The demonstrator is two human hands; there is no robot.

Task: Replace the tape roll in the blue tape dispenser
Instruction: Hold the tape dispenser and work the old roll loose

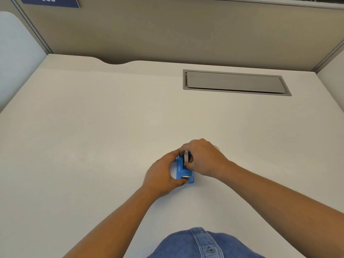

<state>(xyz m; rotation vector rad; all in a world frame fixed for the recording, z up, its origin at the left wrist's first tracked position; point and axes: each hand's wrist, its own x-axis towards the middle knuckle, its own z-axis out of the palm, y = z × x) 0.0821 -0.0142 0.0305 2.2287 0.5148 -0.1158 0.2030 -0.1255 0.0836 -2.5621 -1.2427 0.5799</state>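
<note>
hands are both on the blue tape dispenser, which sits on the white desk a bit right of the middle, closer to the person than to the far edge. it lies with its metal cutter end toward the person and the roll end pointing away.

left hand is curled around the dispenser's left side, thumb tucked against the near corner by the cutter and fingers reaching up along the far end, so it's closed on the body and pinning it to the desk. right hand comes in from the right and over the top, fingers bent down and pinched on the tape roll, a pale whitish ring standing on edge in the dispenser's well. only a sliver of the roll shows between the fingers, so i can't tell if it's fully seated in the slot or a little raised.

something small and pale pokes out just behind the right hand's knuckles, too hidden to say what it is.

further back on the desk, off to the right, there's a grey cable hatch set flush in the surface with its lid down. beige partition wall runs along the back, with a dark blue sign at the top left corner. bottom of the view shows a denim shirt with 1 button visible.
</note>
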